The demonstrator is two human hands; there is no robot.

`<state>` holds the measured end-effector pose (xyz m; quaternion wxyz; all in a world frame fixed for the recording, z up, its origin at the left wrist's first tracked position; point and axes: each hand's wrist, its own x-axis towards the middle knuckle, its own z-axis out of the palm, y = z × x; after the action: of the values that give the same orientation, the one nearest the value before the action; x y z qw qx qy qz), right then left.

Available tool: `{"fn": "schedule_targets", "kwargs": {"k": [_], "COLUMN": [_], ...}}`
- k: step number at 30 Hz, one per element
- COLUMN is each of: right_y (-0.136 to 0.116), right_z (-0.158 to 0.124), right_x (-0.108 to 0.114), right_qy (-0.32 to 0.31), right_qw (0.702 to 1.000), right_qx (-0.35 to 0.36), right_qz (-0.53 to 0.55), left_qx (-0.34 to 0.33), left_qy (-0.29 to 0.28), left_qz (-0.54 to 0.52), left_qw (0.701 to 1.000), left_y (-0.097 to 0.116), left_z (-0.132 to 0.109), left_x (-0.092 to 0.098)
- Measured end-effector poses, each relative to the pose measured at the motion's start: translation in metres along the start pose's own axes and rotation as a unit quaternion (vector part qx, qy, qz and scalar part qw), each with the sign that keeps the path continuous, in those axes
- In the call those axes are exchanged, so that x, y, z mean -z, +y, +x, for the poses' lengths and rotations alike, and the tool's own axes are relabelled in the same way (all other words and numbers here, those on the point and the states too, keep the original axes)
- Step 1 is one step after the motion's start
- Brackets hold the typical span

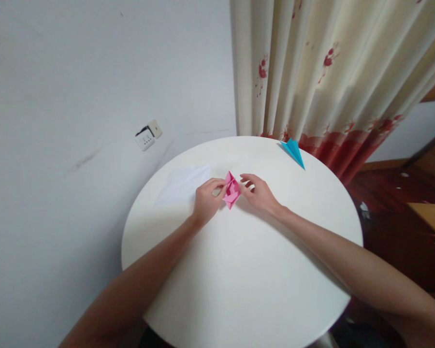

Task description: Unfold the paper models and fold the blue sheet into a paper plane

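While several folds are already in, whether any remain can't be told. Small, bright pink folded-paper piece [232, 197]: pointed at far and near ends, middle open and hollow. It sits between the hands, over the round white table [246, 270]. Left hand [209, 199] pinches its left edge; right hand [259, 194] curls at its right, grip unclear.
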<state>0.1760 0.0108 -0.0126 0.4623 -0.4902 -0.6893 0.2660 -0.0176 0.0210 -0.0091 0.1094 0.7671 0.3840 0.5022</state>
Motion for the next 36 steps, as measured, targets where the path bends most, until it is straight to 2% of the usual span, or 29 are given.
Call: {"fn": "schedule_targets", "kwargs": {"k": [3, 5, 8, 11, 13, 14, 16, 17, 19, 20, 22, 25, 28, 36], "right_y": [0.006, 0.01, 0.015, 0.017, 0.016, 0.016, 0.014, 0.013, 0.01, 0.008, 0.005, 0.002, 0.0, 0.0], "right_z": [0.0, 0.0, -0.001, 0.0, 0.0, -0.001, -0.002, -0.003, -0.004, -0.005, -0.005, -0.004, -0.003, -0.003], "right_x": [-0.003, -0.005, -0.008, -0.012, -0.014, -0.015, -0.015, -0.015, -0.014, -0.013, -0.01, -0.008, -0.007, -0.006], "right_qy": [-0.063, -0.069, -0.055, -0.046, -0.039, -0.034, -0.016, -0.004, 0.014, 0.021, 0.027, 0.031, 0.03, 0.027], "right_qw": [0.998, 0.997, 0.996, 0.992, 0.989, 0.988, 0.987, 0.987, 0.985, 0.984, 0.981, 0.978, 0.976, 0.976], "right_qx": [-0.002, -0.026, -0.06, -0.072, -0.078, -0.083, -0.097, -0.107, -0.13, -0.142, -0.164, -0.179, -0.179, -0.149], "right_qz": [0.01, 0.0, 0.024, 0.096, 0.123, 0.128, 0.127, 0.121, 0.109, 0.105, 0.103, 0.107, 0.122, 0.154], "left_qx": [-0.01, 0.008, 0.102, 0.237, 0.292, 0.299, 0.269, 0.227, 0.108, 0.042, -0.063, -0.148, -0.146, -0.062], "left_qy": [-0.026, -0.03, -0.012, -0.003, -0.001, 0.008, 0.05, 0.075, 0.107, 0.109, 0.108, 0.077, 0.046, 0.048], "left_qz": [-0.033, -0.078, -0.202, -0.335, -0.365, -0.359, -0.303, -0.257, -0.139, -0.08, 0.007, 0.059, 0.083, 0.109], "left_qw": [0.999, 0.996, 0.974, 0.912, 0.884, 0.884, 0.913, 0.936, 0.978, 0.99, 0.992, 0.984, 0.985, 0.991], "left_y": [0.006, 0.008, 0.006, 0.0, -0.003, -0.005, -0.005, -0.003, 0.004, 0.009, 0.02, 0.032, 0.032, 0.019], "left_z": [-0.002, -0.002, -0.003, -0.003, -0.003, -0.003, -0.003, -0.004, -0.005, -0.006, -0.008, -0.01, -0.009, -0.007], "left_x": [-0.005, -0.007, -0.01, -0.013, -0.015, -0.016, -0.016, -0.014, -0.009, -0.006, 0.001, 0.007, 0.006, 0.0]}}
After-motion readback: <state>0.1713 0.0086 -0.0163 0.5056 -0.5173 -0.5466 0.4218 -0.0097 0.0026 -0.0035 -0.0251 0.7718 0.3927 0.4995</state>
